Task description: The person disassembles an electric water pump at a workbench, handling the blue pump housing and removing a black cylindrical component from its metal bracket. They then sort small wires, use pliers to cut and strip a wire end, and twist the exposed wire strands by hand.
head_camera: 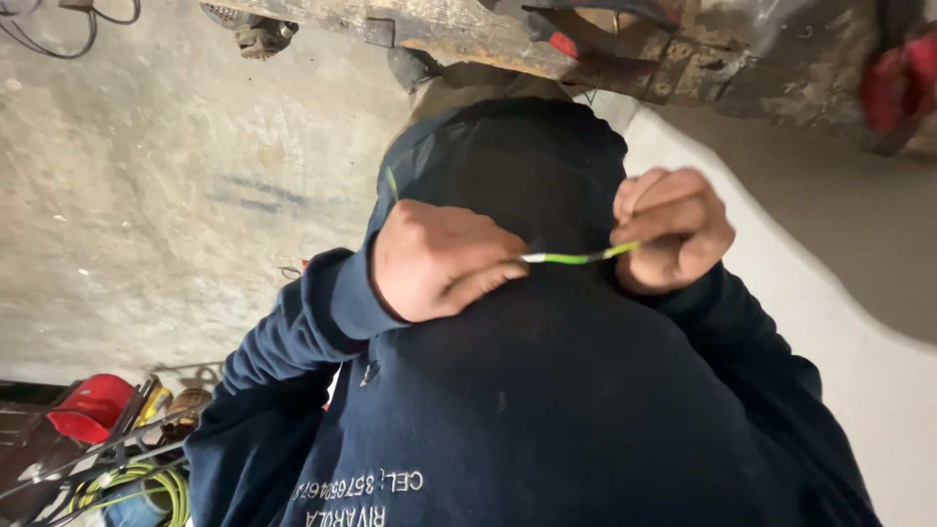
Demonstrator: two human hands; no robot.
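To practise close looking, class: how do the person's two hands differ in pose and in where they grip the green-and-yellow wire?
The left hand is a closed fist, knuckles toward the camera, hiding its end of the green-and-yellow wire; the right hand curls with fingers folded inward. The left hand sits lower, the right hand higher. The left sleeve cuff shows clearly, the right barely. Both grip the same wire, stretched between them.

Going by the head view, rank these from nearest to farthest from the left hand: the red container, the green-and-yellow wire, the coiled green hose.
From the left hand:
1. Green-and-yellow wire, gripped in that hand and running across to the right hand.
2. Red container, far off at the lower left edge.
3. Coiled green hose, below the container in the bottom left corner, only slightly farther.
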